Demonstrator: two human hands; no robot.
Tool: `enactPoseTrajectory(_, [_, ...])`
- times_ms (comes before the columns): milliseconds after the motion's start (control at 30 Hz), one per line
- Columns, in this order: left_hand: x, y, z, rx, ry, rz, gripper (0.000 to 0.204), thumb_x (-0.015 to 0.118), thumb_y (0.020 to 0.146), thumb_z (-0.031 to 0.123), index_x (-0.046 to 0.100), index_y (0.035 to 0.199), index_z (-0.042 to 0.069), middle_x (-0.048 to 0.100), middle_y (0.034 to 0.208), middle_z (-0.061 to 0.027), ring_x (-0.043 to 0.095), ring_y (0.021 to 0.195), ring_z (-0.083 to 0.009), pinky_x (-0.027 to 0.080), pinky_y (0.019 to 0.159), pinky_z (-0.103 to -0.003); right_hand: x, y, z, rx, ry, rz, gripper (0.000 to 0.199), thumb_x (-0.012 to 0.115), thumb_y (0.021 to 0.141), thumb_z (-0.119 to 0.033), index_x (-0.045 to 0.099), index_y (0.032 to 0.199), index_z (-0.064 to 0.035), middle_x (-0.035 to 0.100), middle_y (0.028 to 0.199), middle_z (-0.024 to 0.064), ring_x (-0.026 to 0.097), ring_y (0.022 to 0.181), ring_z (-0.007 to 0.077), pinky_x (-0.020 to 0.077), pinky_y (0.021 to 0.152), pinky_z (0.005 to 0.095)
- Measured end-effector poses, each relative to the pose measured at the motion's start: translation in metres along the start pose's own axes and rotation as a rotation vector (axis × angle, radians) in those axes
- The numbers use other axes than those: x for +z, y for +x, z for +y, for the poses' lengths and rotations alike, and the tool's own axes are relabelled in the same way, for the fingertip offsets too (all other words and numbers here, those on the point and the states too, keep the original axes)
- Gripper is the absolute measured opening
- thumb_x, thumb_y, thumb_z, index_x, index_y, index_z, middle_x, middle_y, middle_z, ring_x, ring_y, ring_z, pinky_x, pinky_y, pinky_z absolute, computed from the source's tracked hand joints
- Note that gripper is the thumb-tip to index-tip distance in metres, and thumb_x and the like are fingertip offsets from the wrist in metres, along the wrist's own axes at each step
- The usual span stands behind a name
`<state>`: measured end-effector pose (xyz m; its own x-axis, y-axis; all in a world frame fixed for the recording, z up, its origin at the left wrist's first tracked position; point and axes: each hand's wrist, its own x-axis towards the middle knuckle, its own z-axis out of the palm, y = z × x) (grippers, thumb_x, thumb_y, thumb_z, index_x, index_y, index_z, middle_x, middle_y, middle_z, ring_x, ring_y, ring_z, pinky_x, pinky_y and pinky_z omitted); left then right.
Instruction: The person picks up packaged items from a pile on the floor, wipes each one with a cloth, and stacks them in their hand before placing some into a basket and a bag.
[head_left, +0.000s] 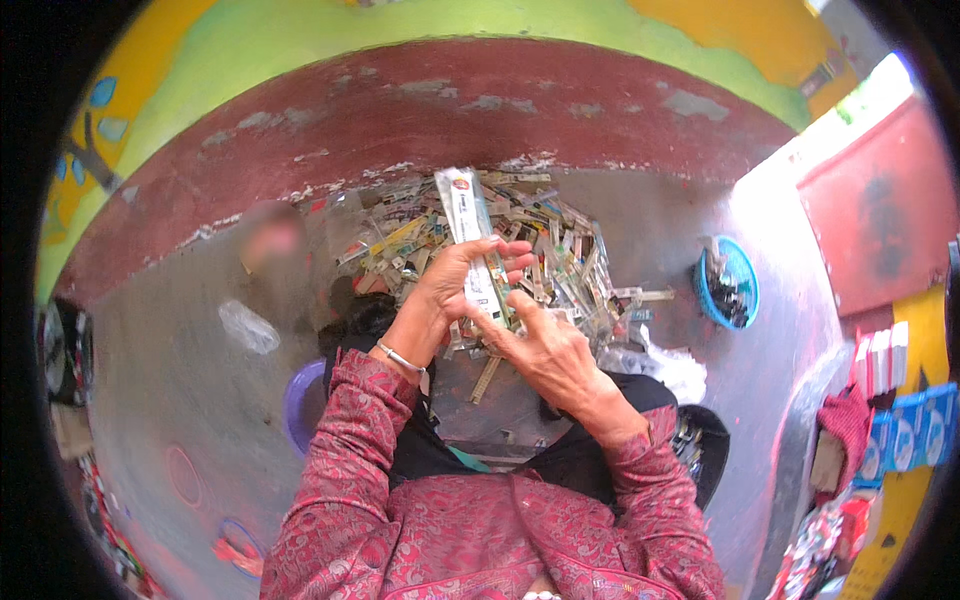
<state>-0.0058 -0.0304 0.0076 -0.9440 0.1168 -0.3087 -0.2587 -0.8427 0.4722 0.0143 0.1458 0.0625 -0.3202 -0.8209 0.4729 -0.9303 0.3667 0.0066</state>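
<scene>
A long, narrow clear plastic packet (462, 212) with white printed strips slants upward in front of me. My left hand (447, 283) is closed around its middle, the thumb lying across the front and the fingers behind. At the packet's lower end, my right hand (562, 362) grips with its fingertips; the exact pinch is partly hidden. Beneath and beyond both hands spreads a heap of similar flat packets and ruler-like strips (575, 265) on the floor. One ruler-like strip (487, 380) lies close to my right hand.
A blue basket (752, 283) with dark items stands at the right, and a dark tub (715, 450) near my right knee. To the left are a purple basin (300, 405) and a clear plastic bag (248, 328). White plastic (672, 370) lies beside the heap. A red-painted wall (400, 105) rises behind.
</scene>
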Motion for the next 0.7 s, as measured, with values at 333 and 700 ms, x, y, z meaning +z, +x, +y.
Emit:
enactPoseTrajectory(333, [0.001, -0.017, -0.045, -0.145, 0.443, -0.129, 0.026, 0.058, 0.084, 0.026, 0.056, 0.099, 0.005, 0.057, 0.080, -0.0014, 0.054, 0.060, -0.0076, 0.045, 0.049, -0.020, 0.026, 0.028, 0.033, 0.061, 0.248, 0.364, 0.025, 0.065, 0.072, -0.016, 0.057, 0.093, -0.0061, 0.054, 0.084, 0.0095, 0.057, 0.073, 0.0238, 0.0473, 0.060, 0.0324])
enactPoseTrajectory(700, [0.013, -0.021, -0.042, -0.215, 0.744, -0.081, 0.025, 0.059, 0.083, 0.016, 0.052, 0.097, -0.003, 0.055, 0.062, -0.0032, 0.052, 0.048, -0.0077, 0.042, 0.043, -0.019, 0.019, -0.014, 0.143, 0.924, 0.032, 0.485, 0.014, 0.059, 0.077, -0.020, 0.061, 0.085, -0.0075, 0.059, 0.078, 0.0114, 0.060, 0.070, 0.0263, 0.0471, 0.059, 0.0356])
